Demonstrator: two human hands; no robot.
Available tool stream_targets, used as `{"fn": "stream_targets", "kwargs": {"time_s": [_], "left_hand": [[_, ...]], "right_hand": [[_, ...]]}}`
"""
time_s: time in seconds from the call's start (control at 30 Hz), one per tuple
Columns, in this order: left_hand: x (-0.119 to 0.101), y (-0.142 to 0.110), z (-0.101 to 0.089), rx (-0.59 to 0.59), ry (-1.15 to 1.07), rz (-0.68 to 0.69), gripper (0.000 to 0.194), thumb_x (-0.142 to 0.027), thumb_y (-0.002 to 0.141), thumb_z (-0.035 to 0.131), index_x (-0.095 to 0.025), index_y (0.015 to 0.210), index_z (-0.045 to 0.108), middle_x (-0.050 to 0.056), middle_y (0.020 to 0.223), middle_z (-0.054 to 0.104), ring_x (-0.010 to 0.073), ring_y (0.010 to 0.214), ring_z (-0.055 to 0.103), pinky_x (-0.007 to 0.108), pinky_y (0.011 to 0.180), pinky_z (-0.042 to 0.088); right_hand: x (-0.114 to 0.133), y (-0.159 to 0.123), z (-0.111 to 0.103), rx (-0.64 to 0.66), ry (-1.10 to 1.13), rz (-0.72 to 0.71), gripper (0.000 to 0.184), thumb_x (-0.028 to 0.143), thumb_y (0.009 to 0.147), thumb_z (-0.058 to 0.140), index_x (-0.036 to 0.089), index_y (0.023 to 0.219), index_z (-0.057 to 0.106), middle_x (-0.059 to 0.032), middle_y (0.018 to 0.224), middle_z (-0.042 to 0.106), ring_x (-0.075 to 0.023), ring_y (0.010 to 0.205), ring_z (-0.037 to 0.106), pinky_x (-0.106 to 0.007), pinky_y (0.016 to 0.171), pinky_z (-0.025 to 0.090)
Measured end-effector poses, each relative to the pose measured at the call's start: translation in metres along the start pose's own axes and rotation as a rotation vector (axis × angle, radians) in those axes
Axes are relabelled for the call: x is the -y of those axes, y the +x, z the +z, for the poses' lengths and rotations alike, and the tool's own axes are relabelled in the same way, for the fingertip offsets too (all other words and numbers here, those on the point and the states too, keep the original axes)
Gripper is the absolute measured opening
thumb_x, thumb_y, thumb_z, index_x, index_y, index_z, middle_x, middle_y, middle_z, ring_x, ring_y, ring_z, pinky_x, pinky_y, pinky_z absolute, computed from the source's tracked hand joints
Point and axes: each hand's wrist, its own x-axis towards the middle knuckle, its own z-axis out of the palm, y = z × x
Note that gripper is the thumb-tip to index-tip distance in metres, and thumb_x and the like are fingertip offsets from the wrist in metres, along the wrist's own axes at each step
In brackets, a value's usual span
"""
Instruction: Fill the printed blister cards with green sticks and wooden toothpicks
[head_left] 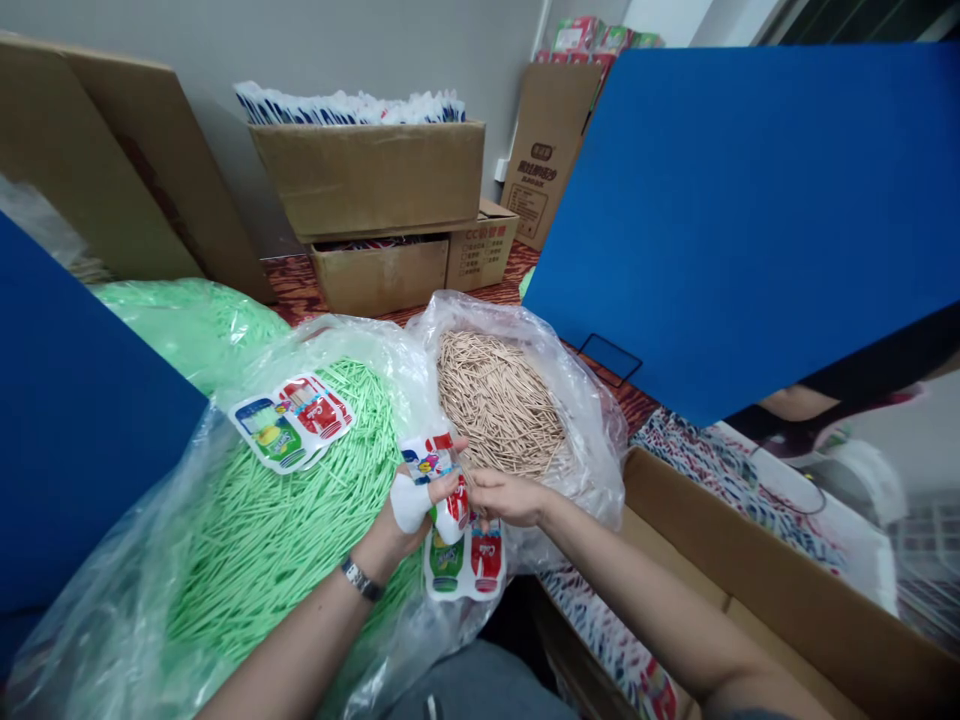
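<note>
My left hand [412, 505], with a white wrap near the thumb, grips a small printed pouch [452, 512] with red and green jar pictures. Close against that pouch, the fingers of my right hand [511, 498] are pinched together on a few thin tan sticks, mostly hidden. Just below the hands lies another jar-printed pouch [465, 568]. A few more printed pouches [291, 420] rest on a heap of light green sticks [277, 540] in a clear plastic bag. Tan sticks [499, 400] fill a second open bag beyond my right hand.
An open cardboard box [787, 560] stands at the right, beside many printed pouches [735, 480]. Stacked cartons [375, 180] stand by the wall, the upper one full of packs. Blue panels [750, 200] rise on both sides. Part of another person [862, 370] shows at far right.
</note>
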Motion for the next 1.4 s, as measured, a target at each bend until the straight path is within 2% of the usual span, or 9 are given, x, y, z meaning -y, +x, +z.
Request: {"fn": "stream_targets", "kwargs": {"time_s": [0.13, 0.23, 0.33, 0.43, 0.63, 0.83, 1.1, 1.23, 1.4], "left_hand": [[-0.002, -0.008, -0.009, 0.002, 0.053, -0.002, 0.054, -0.03, 0.067, 0.077, -0.011, 0.115, 0.062, 0.01, 0.09, 0.073, 0.0238, 0.073, 0.07, 0.036, 0.068, 0.055], [-0.009, -0.017, -0.021, -0.122, 0.158, 0.103, 0.045, -0.03, 0.069, 0.076, -0.011, 0.108, 0.065, 0.009, 0.09, 0.073, 0.0219, 0.078, 0.068, 0.033, 0.073, 0.054], [-0.012, -0.027, -0.035, -0.32, 0.338, 0.197, 0.035, -0.031, 0.068, 0.077, -0.011, 0.096, 0.068, 0.006, 0.082, 0.072, 0.0188, 0.073, 0.066, 0.028, 0.069, 0.053], [-0.006, -0.032, -0.048, -0.421, 0.537, 0.249, 0.032, -0.031, 0.067, 0.077, -0.013, 0.091, 0.067, 0.004, 0.078, 0.069, 0.0172, 0.067, 0.064, 0.027, 0.065, 0.051], [0.008, -0.039, -0.055, -0.394, 0.853, 0.451, 0.017, -0.031, 0.077, 0.068, -0.015, 0.073, 0.063, 0.006, 0.088, 0.063, 0.0186, 0.079, 0.061, 0.031, 0.072, 0.05], [0.0, -0.048, -0.049, -0.408, 1.018, 0.545, 0.009, -0.025, 0.077, 0.069, -0.017, 0.081, 0.066, 0.005, 0.093, 0.056, 0.0179, 0.083, 0.059, 0.03, 0.077, 0.049], [-0.002, -0.052, -0.049, -0.398, 1.047, 0.612, 0.007, -0.021, 0.077, 0.068, -0.017, 0.082, 0.065, 0.006, 0.093, 0.057, 0.0184, 0.084, 0.059, 0.029, 0.074, 0.049], [-0.007, -0.054, -0.05, -0.404, 1.079, 0.633, 0.005, -0.02, 0.079, 0.066, -0.017, 0.081, 0.063, 0.006, 0.094, 0.057, 0.0182, 0.084, 0.06, 0.029, 0.074, 0.049], [-0.01, -0.053, -0.05, -0.397, 1.098, 0.671, 0.004, -0.02, 0.079, 0.066, -0.017, 0.079, 0.063, 0.006, 0.092, 0.057, 0.0175, 0.082, 0.061, 0.028, 0.072, 0.05]], "right_hand": [[-0.003, 0.003, 0.003, -0.035, -0.005, 0.002, 0.054, 0.062, 0.069, 0.067, 0.018, 0.095, 0.051, 0.0039, 0.07, 0.056, -0.0089, 0.059, 0.056, -0.02, 0.05, 0.044], [-0.001, 0.001, 0.0, -0.078, 0.016, -0.002, 0.05, 0.059, 0.073, 0.066, 0.019, 0.098, 0.051, 0.0071, 0.066, 0.05, -0.0075, 0.056, 0.053, -0.022, 0.054, 0.044], [0.011, 0.0, 0.001, -0.172, 0.028, -0.128, 0.046, 0.057, 0.076, 0.064, 0.017, 0.096, 0.052, 0.0056, 0.068, 0.05, -0.0093, 0.064, 0.055, -0.025, 0.063, 0.045], [0.029, 0.003, 0.014, -0.253, -0.023, -0.329, 0.037, 0.054, 0.082, 0.059, 0.018, 0.092, 0.052, 0.0035, 0.07, 0.053, -0.0125, 0.074, 0.057, -0.028, 0.073, 0.045], [0.062, 0.017, 0.061, -0.339, 0.113, -0.681, 0.022, 0.042, 0.092, 0.049, 0.023, 0.103, 0.048, 0.0047, 0.07, 0.051, -0.0126, 0.07, 0.059, -0.034, 0.08, 0.047], [0.071, 0.027, 0.095, -0.429, -0.041, -0.861, 0.018, 0.04, 0.096, 0.04, 0.024, 0.098, 0.046, 0.0028, 0.071, 0.054, -0.0159, 0.084, 0.06, -0.038, 0.089, 0.045], [0.065, 0.033, 0.104, -0.512, -0.314, -0.852, 0.022, 0.038, 0.098, 0.034, 0.021, 0.096, 0.049, -0.0024, 0.078, 0.057, -0.0179, 0.1, 0.056, -0.036, 0.089, 0.046], [0.054, 0.031, 0.1, -0.479, -0.437, -0.786, 0.026, 0.036, 0.098, 0.034, 0.021, 0.106, 0.053, -0.0074, 0.107, 0.06, -0.0188, 0.119, 0.048, -0.038, 0.102, 0.039], [0.048, 0.025, 0.093, -0.407, -0.52, -0.698, 0.029, 0.038, 0.098, 0.034, 0.021, 0.106, 0.057, -0.0078, 0.111, 0.06, -0.0182, 0.11, 0.056, -0.036, 0.095, 0.045]]}}
